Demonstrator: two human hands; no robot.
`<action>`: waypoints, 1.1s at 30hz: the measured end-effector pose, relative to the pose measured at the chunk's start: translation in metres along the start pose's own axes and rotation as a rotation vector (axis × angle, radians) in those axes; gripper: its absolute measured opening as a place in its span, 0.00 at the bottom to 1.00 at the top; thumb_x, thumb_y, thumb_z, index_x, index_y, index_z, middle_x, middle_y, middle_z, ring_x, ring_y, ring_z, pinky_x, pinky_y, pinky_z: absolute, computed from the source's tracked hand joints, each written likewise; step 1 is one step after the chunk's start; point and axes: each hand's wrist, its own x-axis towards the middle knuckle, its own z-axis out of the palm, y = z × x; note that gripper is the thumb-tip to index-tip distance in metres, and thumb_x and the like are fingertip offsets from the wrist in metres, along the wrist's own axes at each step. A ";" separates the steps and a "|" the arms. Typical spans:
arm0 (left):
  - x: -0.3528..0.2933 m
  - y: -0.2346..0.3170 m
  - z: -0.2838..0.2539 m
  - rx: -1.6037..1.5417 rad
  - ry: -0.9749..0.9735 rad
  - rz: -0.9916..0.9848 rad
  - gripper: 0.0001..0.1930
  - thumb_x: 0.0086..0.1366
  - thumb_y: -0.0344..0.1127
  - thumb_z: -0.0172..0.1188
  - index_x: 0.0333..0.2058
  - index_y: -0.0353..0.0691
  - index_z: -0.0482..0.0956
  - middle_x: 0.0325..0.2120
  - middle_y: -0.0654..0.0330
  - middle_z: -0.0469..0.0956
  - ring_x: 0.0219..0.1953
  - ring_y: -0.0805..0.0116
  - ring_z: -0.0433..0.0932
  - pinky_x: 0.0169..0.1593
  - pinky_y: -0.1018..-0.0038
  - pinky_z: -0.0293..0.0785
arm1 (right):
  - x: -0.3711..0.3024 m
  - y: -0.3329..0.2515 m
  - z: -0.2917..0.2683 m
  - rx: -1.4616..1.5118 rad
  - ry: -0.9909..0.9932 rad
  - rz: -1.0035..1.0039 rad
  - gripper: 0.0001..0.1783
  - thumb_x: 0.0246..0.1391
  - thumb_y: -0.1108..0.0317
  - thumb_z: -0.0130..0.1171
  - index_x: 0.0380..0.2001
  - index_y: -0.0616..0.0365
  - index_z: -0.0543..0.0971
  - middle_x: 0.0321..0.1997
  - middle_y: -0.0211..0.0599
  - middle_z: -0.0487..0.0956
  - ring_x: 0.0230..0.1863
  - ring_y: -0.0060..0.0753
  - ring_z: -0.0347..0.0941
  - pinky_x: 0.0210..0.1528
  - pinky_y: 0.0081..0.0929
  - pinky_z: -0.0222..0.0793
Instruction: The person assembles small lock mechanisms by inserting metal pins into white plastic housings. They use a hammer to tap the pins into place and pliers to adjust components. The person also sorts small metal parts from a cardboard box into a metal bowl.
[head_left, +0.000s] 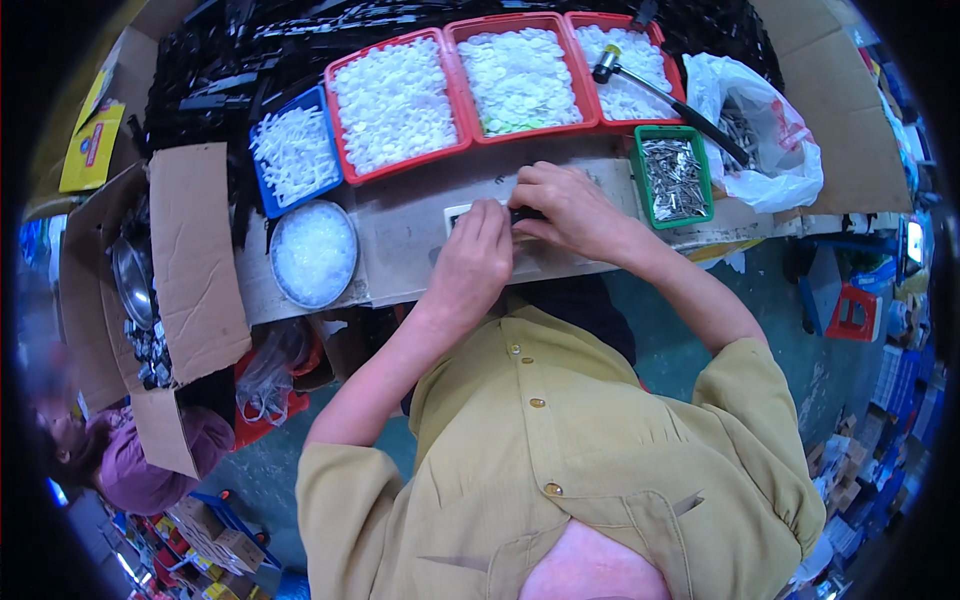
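My left hand (470,262) and my right hand (565,208) meet over a small pale block (462,214) on the worn workbench (400,240). Both pinch a small black plastic part (522,214) that lies on the block, the right hand's fingers closed on it and the left hand's fingertips touching its left end. Most of the part is hidden under the fingers.
Three red trays (395,100) of white plastic pieces line the bench's far side. A blue tray (295,152) and a round bowl (313,252) of white parts sit left. A green tray (672,176) of metal pins, a hammer (650,88) and a plastic bag (770,140) sit right. Another person (120,460) is lower left.
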 end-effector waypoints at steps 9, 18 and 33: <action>-0.005 0.008 0.018 0.189 0.016 0.103 0.15 0.56 0.24 0.59 0.39 0.14 0.76 0.48 0.28 0.71 0.51 0.32 0.75 0.52 0.54 0.78 | 0.004 -0.003 0.004 -0.018 -0.035 -0.034 0.11 0.41 0.70 0.67 0.26 0.61 0.76 0.35 0.40 0.72 0.44 0.46 0.70 0.43 0.42 0.66; -0.004 0.004 0.020 0.298 0.005 0.131 0.21 0.59 0.31 0.63 0.44 0.15 0.75 0.48 0.31 0.74 0.50 0.37 0.77 0.54 0.58 0.77 | 0.003 0.008 -0.009 0.076 -0.073 -0.041 0.14 0.43 0.70 0.69 0.34 0.63 0.79 0.38 0.43 0.76 0.44 0.48 0.74 0.45 0.41 0.70; -0.008 0.004 0.022 0.314 0.015 0.110 0.25 0.59 0.38 0.63 0.47 0.18 0.75 0.48 0.34 0.75 0.52 0.41 0.77 0.57 0.61 0.74 | -0.048 0.145 -0.095 -0.698 0.298 0.338 0.11 0.57 0.67 0.59 0.40 0.61 0.74 0.41 0.45 0.75 0.42 0.53 0.76 0.42 0.46 0.73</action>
